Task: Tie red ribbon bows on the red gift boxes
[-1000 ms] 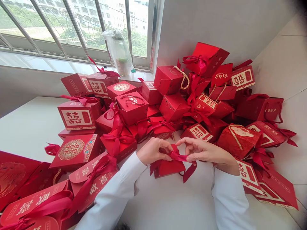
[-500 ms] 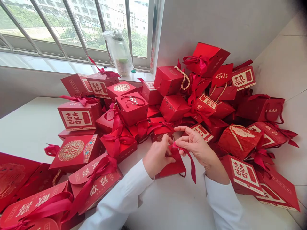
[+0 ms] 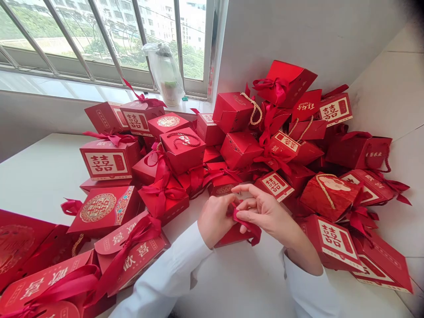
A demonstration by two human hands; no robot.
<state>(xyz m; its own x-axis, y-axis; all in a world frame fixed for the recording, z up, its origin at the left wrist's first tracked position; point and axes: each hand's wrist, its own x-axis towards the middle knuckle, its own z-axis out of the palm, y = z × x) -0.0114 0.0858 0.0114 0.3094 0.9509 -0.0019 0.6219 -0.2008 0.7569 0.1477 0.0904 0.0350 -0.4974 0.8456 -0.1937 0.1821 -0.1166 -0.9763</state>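
Observation:
A small red gift box (image 3: 232, 236) stands on the white table under both my hands, which cover most of it. Dark red ribbon (image 3: 254, 230) runs from its top, one end trailing down on the right. My left hand (image 3: 216, 218) is closed at the box's top, its fingertips on the ribbon and partly hidden behind my right hand. Thumb and fingers of my right hand (image 3: 261, 212) pinch the ribbon close beside the left fingers, with the index finger stretched out above.
Red gift boxes with ribbons and cords are piled behind, including a double-happiness box (image 3: 107, 163) on the left and a gold-corded box (image 3: 329, 194) on the right. A bagged cup (image 3: 170, 84) stands on the sill by the barred window.
My right hand has moved left and slightly down, bringing the ribbon in against my left fingers. The loose ribbon end hangs shorter and is partly behind the right hand.

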